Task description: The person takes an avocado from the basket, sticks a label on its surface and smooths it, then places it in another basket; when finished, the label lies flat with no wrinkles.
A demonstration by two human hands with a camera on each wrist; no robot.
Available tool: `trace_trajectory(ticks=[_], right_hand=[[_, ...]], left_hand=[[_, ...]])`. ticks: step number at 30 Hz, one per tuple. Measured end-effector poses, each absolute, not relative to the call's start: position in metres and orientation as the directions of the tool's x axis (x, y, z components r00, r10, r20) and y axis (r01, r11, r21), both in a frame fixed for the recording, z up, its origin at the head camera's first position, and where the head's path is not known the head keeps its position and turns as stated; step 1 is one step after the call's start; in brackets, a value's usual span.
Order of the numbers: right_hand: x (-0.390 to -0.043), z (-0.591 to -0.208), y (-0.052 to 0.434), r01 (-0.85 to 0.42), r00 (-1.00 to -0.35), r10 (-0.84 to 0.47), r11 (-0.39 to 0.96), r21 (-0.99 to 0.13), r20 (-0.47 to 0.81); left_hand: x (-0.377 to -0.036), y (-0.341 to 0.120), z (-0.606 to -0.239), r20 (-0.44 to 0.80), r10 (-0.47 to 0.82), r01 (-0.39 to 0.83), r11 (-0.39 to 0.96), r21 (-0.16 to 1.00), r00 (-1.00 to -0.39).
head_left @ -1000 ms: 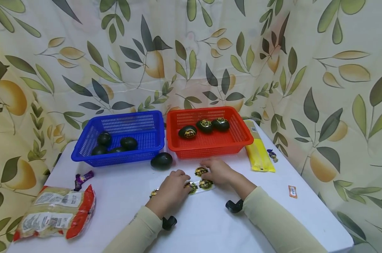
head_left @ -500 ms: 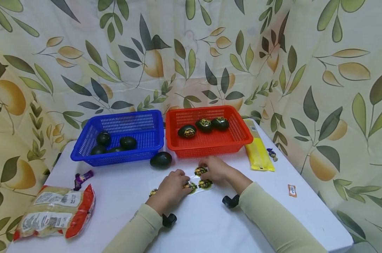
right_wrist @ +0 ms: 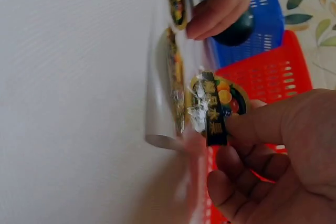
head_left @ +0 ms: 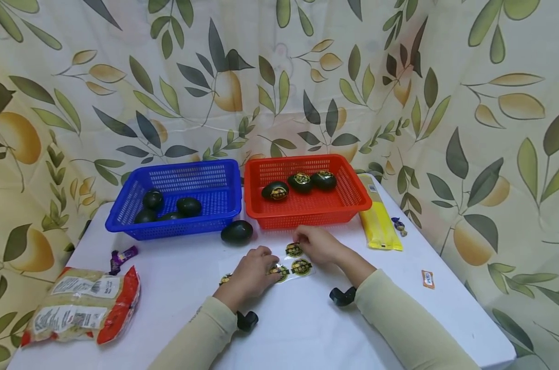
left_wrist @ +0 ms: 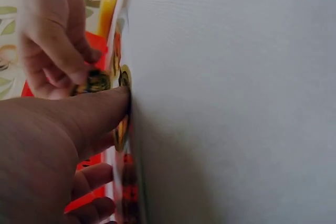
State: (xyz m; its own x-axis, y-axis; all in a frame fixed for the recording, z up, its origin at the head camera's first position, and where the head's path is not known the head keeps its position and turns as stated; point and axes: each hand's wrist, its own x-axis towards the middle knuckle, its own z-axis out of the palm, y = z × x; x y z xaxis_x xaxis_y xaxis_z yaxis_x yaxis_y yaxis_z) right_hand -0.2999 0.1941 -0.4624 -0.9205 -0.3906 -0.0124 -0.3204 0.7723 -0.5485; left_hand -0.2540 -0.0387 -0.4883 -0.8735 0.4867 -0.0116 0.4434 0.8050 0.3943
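Three stickered avocados sit in the red basket (head_left: pixel 353 198) at the table's back edge, four bare ones remain, while the right hand (head_left: pixel 318 244) pinches a sticker (right_wrist: pixel 216 100) off the sheet (head_left: pixel 279 270) the left hand (head_left: pixel 252 275) presses flat

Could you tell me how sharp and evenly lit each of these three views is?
Head view: evenly lit, sharp, soft shadows under the blue basket. Left wrist view: the left hand fills the foreground, blurred and dim. Right wrist view: glare on the sticker sheet; the sticker is readable.
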Motion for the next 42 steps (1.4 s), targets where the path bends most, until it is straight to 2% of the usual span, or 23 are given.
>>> trace_trajectory(ticks=[4, 7, 11, 16, 22, 30, 36, 39, 42], right_hand=[[-0.297, -0.455, 0.195, -0.310, -0.912, -0.410, 0.699, -0.645, -0.006], [-0.298, -0.452, 0.191, -0.288, -0.893, -0.451, 0.596, -0.749, -0.015], [-0.298, -0.448, 0.178, -0.206, -0.864, -0.501, 0.459, -0.864, -0.060], [-0.298, -0.445, 0.155, -0.165, -0.867, -0.494, 0.404, -0.900, -0.062], [-0.304, -0.453, 0.123, -0.111, -0.939, -0.343, 0.370, -0.922, -0.025], [-0.314, -0.466, 0.084, -0.028, -0.992, -0.126, 0.424, -0.905, -0.028], [-0.321, -0.475, 0.056, 0.006, -0.998, 0.057, 0.434, -0.901, 0.021], [-0.322, -0.480, 0.049, -0.006, -0.994, 0.091, 0.496, -0.868, 0.059], [-0.322, -0.484, 0.046, -0.010, -0.993, 0.098, 0.522, -0.853, 0.072]], left_hand=[[-0.255, -0.042, -0.492, -0.037, 0.472, 0.405, 0.792, 0.457, -0.881], [-0.256, -0.046, -0.492, -0.051, 0.422, 0.314, 0.745, 0.589, -0.905], [-0.259, -0.054, -0.487, -0.018, 0.291, 0.163, 0.585, 0.794, -0.957], [-0.263, -0.067, -0.481, 0.000, 0.155, 0.069, 0.444, 0.893, -0.988], [-0.268, -0.085, -0.473, -0.005, 0.043, 0.012, 0.394, 0.919, -0.999], [-0.290, -0.093, -0.472, 0.036, -0.105, -0.015, 0.450, 0.893, -0.994], [-0.300, -0.087, -0.480, 0.150, -0.251, -0.011, 0.545, 0.838, -0.956], [-0.302, -0.085, -0.483, 0.199, -0.289, -0.002, 0.573, 0.820, -0.936], [-0.303, -0.086, -0.485, 0.193, -0.312, -0.015, 0.559, 0.829, -0.930]])
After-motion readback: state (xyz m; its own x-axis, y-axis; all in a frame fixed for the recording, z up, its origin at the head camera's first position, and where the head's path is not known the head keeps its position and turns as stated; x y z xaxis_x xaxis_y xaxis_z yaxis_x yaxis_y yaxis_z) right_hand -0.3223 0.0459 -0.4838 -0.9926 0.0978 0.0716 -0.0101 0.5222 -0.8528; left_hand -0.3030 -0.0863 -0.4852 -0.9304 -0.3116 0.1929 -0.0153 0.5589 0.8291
